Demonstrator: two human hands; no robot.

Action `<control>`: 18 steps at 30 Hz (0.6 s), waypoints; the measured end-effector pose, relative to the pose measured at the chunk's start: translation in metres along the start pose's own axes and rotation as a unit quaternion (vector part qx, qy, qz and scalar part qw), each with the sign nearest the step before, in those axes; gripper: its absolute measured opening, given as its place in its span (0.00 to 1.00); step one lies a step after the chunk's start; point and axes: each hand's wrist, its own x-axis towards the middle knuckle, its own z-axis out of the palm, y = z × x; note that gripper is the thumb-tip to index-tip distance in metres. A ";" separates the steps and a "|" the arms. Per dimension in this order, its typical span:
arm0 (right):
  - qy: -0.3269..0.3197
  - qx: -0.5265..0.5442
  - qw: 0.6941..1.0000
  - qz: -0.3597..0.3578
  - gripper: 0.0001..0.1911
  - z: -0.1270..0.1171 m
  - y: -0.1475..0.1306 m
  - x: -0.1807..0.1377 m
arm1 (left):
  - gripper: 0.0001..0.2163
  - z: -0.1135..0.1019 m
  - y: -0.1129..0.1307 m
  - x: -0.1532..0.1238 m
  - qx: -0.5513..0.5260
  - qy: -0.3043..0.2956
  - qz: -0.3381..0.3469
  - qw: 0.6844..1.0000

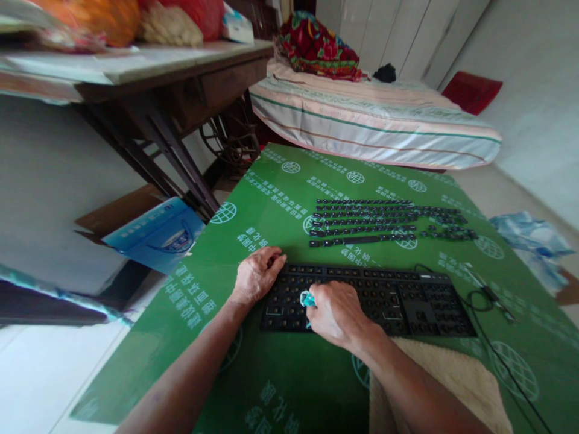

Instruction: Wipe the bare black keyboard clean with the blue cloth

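A black keyboard [384, 295] with its keycaps off lies on the green tabletop, its bare key sockets showing. At the keyboard's far left corner, my left hand [257, 274] is closed with curled fingers, gripping the edge. My right hand [339, 310] is wrapped round a small teal-and-white thing [307, 298], over the left-middle part of the keyboard. Most of that thing is hidden in my fist, so its kind does not show. Beyond the keyboard, black keycaps [362, 223] are laid out in several rows, with a looser cluster at their right.
A beige towel [443, 374] lies at the near right. A thin tool [479, 277] and the keyboard's cable [502, 355] are to the right. On the left stand a sewing-machine table [181, 72] and a blue box [158, 235]. A bed [371, 120] is behind.
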 end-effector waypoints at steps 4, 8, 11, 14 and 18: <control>-0.007 0.004 1.000 -0.009 0.13 0.000 -0.005 0.000 | 0.17 0.000 -0.001 0.000 -0.001 -0.001 0.004 1.000; -0.002 0.011 1.000 -0.026 0.13 0.001 -0.014 0.004 | 0.17 -0.001 0.000 -0.001 0.000 -0.002 0.006 1.000; 0.003 0.014 0.999 -0.033 0.13 0.002 -0.021 0.009 | 0.17 -0.001 0.000 -0.001 0.002 0.000 0.004 1.000; 0.010 0.017 0.999 -0.044 0.13 0.003 -0.027 0.013 | 0.17 -0.001 0.001 -0.001 0.002 -0.002 0.004 1.000; 0.020 0.031 0.998 -0.060 0.12 0.004 -0.034 0.018 | 0.17 -0.002 0.001 -0.001 0.000 -0.004 0.004 1.000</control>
